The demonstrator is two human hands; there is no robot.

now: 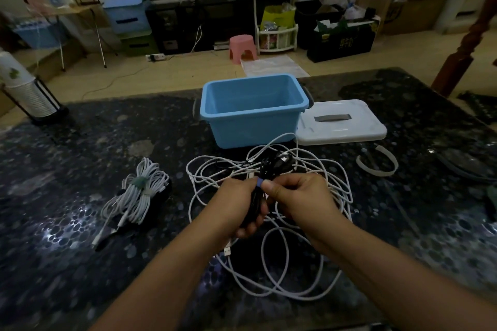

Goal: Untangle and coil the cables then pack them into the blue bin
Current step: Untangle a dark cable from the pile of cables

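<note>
I am looking down at a dark, pebble-patterned desk (80, 148) with both of my bare forearms reaching in from the bottom edge. My left hand (240, 205) has its fingers curled tight around a coiled bundle of black cable (269, 169), held upright just above the desk, with the coil's loops and a black plug fanning out above my fist. My right hand (297, 196) meets it from the right, thumb and fingertips pinching a small blue tie (259, 183) wrapped around the waist of that bundle. Beneath and around both hands sprawls a loose tangle of white cable (285, 271), its loops spread wide across the desk and one white USB plug (227, 251) lying near my left wrist. To the left, well apart from the tangle, lies a white cable bundle (139, 191) already gathered and bound with a greenish tie. Straight ahead, just beyond the tangle, stands the blue bin (252, 121), open, with nothing visible inside it. Its white lid (341, 126) lies flat on the desk, touching or just beside the bin's right side. Nearer me, to the right of the tangle, lies a curved white strap (376, 166). At the desk's far left corner stands a stack of paper cups (18, 83) in a black holder.
</note>
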